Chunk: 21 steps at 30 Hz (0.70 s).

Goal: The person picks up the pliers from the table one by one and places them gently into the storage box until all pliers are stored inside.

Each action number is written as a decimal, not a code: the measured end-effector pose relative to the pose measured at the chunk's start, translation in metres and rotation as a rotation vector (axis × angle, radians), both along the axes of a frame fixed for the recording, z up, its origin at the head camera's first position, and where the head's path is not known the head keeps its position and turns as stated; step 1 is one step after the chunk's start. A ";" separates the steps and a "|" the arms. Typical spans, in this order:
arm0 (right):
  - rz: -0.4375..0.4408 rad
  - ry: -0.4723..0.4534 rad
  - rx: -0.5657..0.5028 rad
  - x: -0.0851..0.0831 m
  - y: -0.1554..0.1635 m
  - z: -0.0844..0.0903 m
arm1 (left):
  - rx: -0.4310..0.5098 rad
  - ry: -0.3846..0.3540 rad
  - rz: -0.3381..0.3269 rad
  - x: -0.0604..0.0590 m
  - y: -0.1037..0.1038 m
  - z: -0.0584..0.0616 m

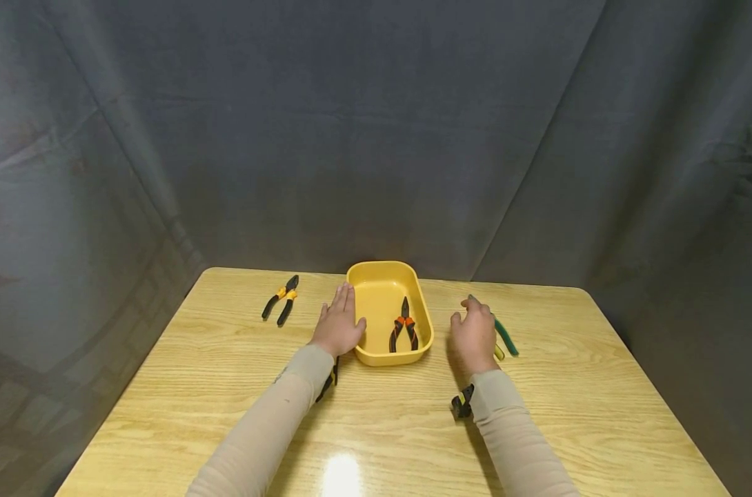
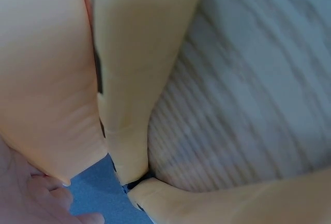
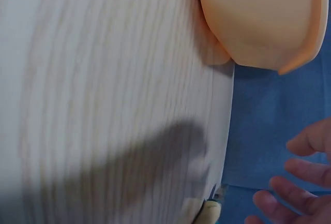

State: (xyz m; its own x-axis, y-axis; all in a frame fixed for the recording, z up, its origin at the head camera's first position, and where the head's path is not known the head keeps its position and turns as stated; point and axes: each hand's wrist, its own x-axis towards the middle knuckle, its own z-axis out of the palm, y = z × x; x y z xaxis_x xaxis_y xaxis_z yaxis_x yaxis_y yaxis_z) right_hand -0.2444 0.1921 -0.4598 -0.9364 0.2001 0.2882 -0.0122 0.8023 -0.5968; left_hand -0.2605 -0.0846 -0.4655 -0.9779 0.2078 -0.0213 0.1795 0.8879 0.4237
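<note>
The right hand (image 1: 474, 336) half hid green-handled pliers (image 1: 506, 336); its fingers looked loosely curled, apparently empty. The left hand (image 1: 339, 324), fingers straight, rested against the smooth yellow plastic tray (image 1: 359, 283).

Sleeves: long, close-fitting, pale beige, running down both arms to the wrists.
Left hand (image 1: 338, 327): bare, no rings or glove.
Right hand (image 1: 473, 337): bare likewise.
Left wrist: a black strap with a touch of yellow under the cuff.
Right wrist: a small black mount with a yellow mark at the cuff.
</note>
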 end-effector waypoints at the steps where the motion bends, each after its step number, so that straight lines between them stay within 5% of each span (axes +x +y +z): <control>1: -0.003 -0.005 0.008 0.000 0.001 0.001 | 0.004 -0.002 0.000 0.000 0.000 0.000; 9: -0.018 -0.094 0.037 0.000 0.008 0.005 | 0.026 0.000 0.004 0.000 -0.001 -0.002; 21: -0.012 -0.106 0.042 -0.002 0.027 0.003 | 0.036 0.013 0.000 0.000 -0.001 -0.005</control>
